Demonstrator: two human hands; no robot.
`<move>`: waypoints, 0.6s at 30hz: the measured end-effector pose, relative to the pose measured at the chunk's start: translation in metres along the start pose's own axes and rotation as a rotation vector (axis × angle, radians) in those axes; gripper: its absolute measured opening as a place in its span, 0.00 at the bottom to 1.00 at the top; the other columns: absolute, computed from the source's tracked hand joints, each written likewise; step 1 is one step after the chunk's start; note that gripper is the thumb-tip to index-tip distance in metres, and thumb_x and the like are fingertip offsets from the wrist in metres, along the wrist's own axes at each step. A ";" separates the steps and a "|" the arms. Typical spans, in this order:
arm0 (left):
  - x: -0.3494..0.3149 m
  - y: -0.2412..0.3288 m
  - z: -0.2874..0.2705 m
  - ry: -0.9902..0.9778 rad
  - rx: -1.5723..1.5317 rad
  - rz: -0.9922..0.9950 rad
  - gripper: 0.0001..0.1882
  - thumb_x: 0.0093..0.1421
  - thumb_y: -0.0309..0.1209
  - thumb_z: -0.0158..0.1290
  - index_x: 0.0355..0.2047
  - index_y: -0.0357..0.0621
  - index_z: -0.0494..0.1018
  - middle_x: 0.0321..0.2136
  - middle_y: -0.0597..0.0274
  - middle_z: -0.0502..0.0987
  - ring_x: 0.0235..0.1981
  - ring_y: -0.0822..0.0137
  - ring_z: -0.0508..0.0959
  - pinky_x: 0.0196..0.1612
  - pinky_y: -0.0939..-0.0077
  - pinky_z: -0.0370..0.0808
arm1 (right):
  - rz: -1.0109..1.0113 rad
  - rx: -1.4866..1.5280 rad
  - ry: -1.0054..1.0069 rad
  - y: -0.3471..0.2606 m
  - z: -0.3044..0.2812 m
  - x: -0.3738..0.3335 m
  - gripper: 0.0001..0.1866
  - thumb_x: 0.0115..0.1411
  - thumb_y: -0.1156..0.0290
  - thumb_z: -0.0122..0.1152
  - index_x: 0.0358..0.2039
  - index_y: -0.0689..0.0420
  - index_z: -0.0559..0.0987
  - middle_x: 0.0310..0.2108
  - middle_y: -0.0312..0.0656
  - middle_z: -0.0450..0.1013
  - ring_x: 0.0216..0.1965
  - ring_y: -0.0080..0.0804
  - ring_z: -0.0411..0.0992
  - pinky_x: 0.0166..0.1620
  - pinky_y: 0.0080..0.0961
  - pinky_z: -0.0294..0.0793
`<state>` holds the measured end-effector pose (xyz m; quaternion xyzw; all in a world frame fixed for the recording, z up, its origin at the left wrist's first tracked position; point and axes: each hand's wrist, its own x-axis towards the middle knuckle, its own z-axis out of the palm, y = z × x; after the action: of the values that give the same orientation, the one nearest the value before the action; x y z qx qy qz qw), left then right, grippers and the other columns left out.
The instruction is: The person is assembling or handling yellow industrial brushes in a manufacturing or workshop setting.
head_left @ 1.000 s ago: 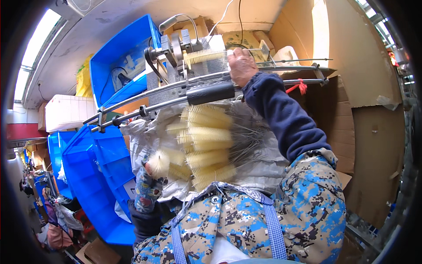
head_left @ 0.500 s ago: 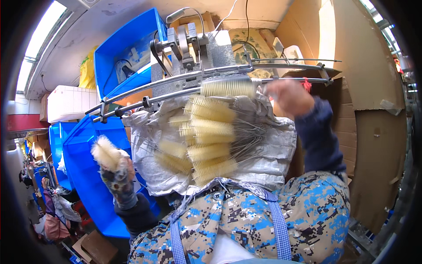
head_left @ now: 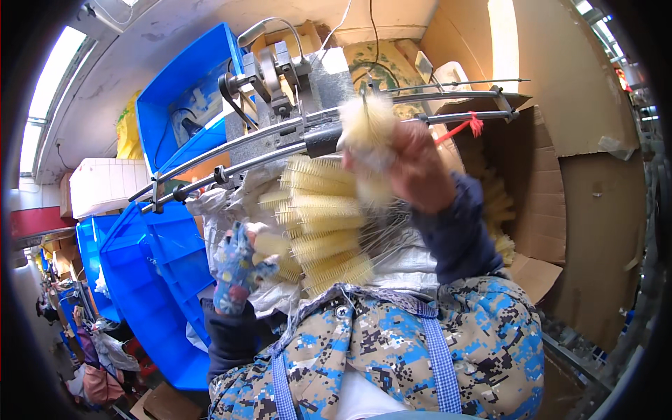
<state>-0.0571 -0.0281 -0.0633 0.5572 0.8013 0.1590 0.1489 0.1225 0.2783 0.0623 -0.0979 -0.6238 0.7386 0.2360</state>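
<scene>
My right hand (head_left: 420, 171), bare and slightly blurred, is closed around a cream bristle brush (head_left: 369, 120) in front of the metal rails (head_left: 280, 148). A second blurred patch of bristles shows just below that hand; I cannot tell whether it is held too. My left hand (head_left: 236, 273), in a patterned glove, is raised with thumb and fingers apart and nothing in it. Beside it, a pile of cream brushes with twisted wire stems (head_left: 323, 217) lies on a white woven sack (head_left: 413, 266) over my lap, stems pointing right.
Behind the rails stands a grey machine with a wheel (head_left: 269, 70). A blue bin (head_left: 157, 115) is at the back left, and another blue bin (head_left: 150, 280) is near my left arm. On the right, an open cardboard box (head_left: 549, 189) holds more brushes (head_left: 498, 210).
My left hand no longer holds a brush and has moved right, toward the pile. My right hand has come left and holds a brush. The brush lying along the rail is gone from there.
</scene>
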 end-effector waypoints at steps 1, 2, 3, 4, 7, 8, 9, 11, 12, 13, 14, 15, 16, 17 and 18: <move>0.032 0.044 -0.026 -0.284 0.318 -0.137 0.33 0.45 0.35 0.54 0.53 0.49 0.58 0.51 0.47 0.60 0.54 0.49 0.60 0.49 0.56 0.63 | -0.125 -0.499 -0.050 -0.007 -0.018 0.015 0.09 0.57 0.70 0.50 0.32 0.63 0.74 0.24 0.39 0.71 0.25 0.23 0.70 0.28 0.20 0.69; 0.028 0.039 -0.022 -0.281 0.328 -0.152 0.33 0.45 0.35 0.54 0.53 0.49 0.58 0.51 0.47 0.60 0.54 0.49 0.60 0.49 0.56 0.63 | -0.262 -0.791 -0.058 0.002 -0.025 0.035 0.10 0.56 0.70 0.50 0.31 0.64 0.74 0.22 0.44 0.71 0.24 0.30 0.71 0.26 0.24 0.69; 0.025 0.025 -0.004 -0.355 0.461 -0.109 0.33 0.44 0.32 0.53 0.53 0.50 0.58 0.53 0.47 0.59 0.55 0.49 0.59 0.52 0.58 0.61 | -0.255 -1.129 -0.010 0.027 -0.032 0.056 0.07 0.54 0.73 0.49 0.30 0.61 0.74 0.21 0.48 0.71 0.23 0.38 0.72 0.25 0.28 0.69; 0.018 0.007 0.016 -0.432 0.593 -0.078 0.34 0.43 0.30 0.52 0.54 0.51 0.58 0.54 0.47 0.57 0.56 0.49 0.59 0.54 0.60 0.59 | -0.057 -1.435 -0.072 0.031 -0.023 0.075 0.07 0.52 0.75 0.47 0.29 0.58 0.74 0.25 0.47 0.72 0.26 0.43 0.72 0.27 0.34 0.69; 0.013 -0.013 0.040 -0.313 0.423 -0.033 0.33 0.44 0.32 0.51 0.54 0.50 0.58 0.57 0.44 0.52 0.56 0.46 0.58 0.56 0.62 0.56 | 0.120 -1.785 -0.212 0.070 -0.015 0.115 0.10 0.52 0.72 0.46 0.32 0.54 0.76 0.32 0.42 0.73 0.37 0.37 0.71 0.39 0.37 0.63; 0.013 -0.014 0.040 -0.318 0.416 -0.067 0.32 0.44 0.33 0.52 0.53 0.50 0.59 0.57 0.44 0.52 0.55 0.45 0.58 0.56 0.62 0.57 | 0.116 -1.786 -0.213 0.074 -0.017 0.120 0.10 0.52 0.72 0.46 0.32 0.54 0.76 0.32 0.42 0.73 0.37 0.37 0.71 0.39 0.37 0.63; 0.012 -0.015 0.038 -0.316 0.417 -0.069 0.32 0.44 0.33 0.52 0.53 0.50 0.59 0.57 0.44 0.52 0.55 0.45 0.58 0.56 0.62 0.57 | 0.137 -1.778 -0.213 0.078 -0.018 0.125 0.10 0.52 0.71 0.46 0.32 0.53 0.76 0.33 0.42 0.73 0.38 0.36 0.71 0.41 0.36 0.62; 0.006 -0.014 0.020 -0.228 0.168 -0.162 0.32 0.43 0.30 0.52 0.52 0.45 0.60 0.56 0.43 0.54 0.56 0.46 0.57 0.56 0.60 0.56 | 0.147 -1.782 -0.203 0.082 -0.018 0.128 0.11 0.52 0.72 0.46 0.33 0.53 0.77 0.34 0.42 0.73 0.39 0.36 0.70 0.42 0.35 0.61; 0.003 -0.010 0.010 -0.184 0.045 -0.205 0.32 0.42 0.29 0.52 0.51 0.43 0.61 0.56 0.43 0.55 0.57 0.47 0.56 0.56 0.59 0.55 | 0.149 -1.780 -0.206 0.084 -0.018 0.128 0.11 0.52 0.72 0.46 0.33 0.53 0.77 0.34 0.42 0.73 0.39 0.36 0.70 0.42 0.35 0.61; 0.000 -0.003 0.000 -0.036 0.031 -0.151 0.28 0.42 0.30 0.53 0.47 0.39 0.63 0.50 0.45 0.63 0.51 0.50 0.64 0.53 0.63 0.60 | 0.138 -1.788 -0.207 0.084 -0.019 0.128 0.10 0.52 0.72 0.46 0.33 0.53 0.77 0.34 0.42 0.73 0.39 0.36 0.70 0.42 0.35 0.61; 0.002 -0.003 -0.003 -0.038 0.030 -0.149 0.28 0.42 0.30 0.53 0.47 0.39 0.63 0.50 0.45 0.63 0.51 0.50 0.64 0.53 0.63 0.60 | 0.126 -1.796 -0.207 0.083 -0.020 0.128 0.10 0.52 0.72 0.47 0.32 0.53 0.77 0.33 0.42 0.73 0.39 0.36 0.70 0.42 0.35 0.61; 0.004 -0.005 -0.006 -0.036 -0.373 -0.299 0.27 0.41 0.30 0.54 0.44 0.39 0.64 0.46 0.47 0.66 0.46 0.51 0.67 0.51 0.63 0.62 | 0.129 -1.797 -0.205 0.082 -0.020 0.128 0.10 0.52 0.72 0.47 0.32 0.53 0.77 0.33 0.42 0.73 0.39 0.36 0.70 0.42 0.35 0.61; 0.000 -0.004 -0.014 -0.025 -0.770 -0.460 0.25 0.41 0.30 0.54 0.42 0.39 0.65 0.42 0.49 0.70 0.41 0.53 0.70 0.50 0.64 0.63 | 0.107 -1.787 -0.226 0.082 -0.014 0.130 0.10 0.51 0.72 0.47 0.31 0.53 0.77 0.32 0.42 0.73 0.39 0.36 0.70 0.42 0.35 0.61; 0.004 0.021 -0.034 0.075 -0.707 -0.256 0.20 0.44 0.30 0.53 0.39 0.40 0.65 0.35 0.55 0.72 0.33 0.58 0.72 0.43 0.66 0.68 | 0.100 -1.790 -0.236 0.082 -0.014 0.129 0.10 0.51 0.72 0.47 0.31 0.54 0.77 0.32 0.42 0.73 0.39 0.36 0.70 0.42 0.35 0.61; 0.007 0.039 -0.046 0.072 -0.712 -0.249 0.20 0.44 0.30 0.53 0.39 0.40 0.65 0.35 0.55 0.72 0.33 0.58 0.72 0.43 0.66 0.68 | 0.105 -1.796 -0.232 0.081 -0.017 0.128 0.10 0.51 0.72 0.47 0.31 0.54 0.77 0.32 0.42 0.73 0.39 0.36 0.70 0.42 0.35 0.61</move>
<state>-0.0457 -0.0130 -0.0055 0.3629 0.7623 0.4275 0.3232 -0.0001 0.3444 -0.0008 -0.1984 -0.9797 -0.0106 -0.0275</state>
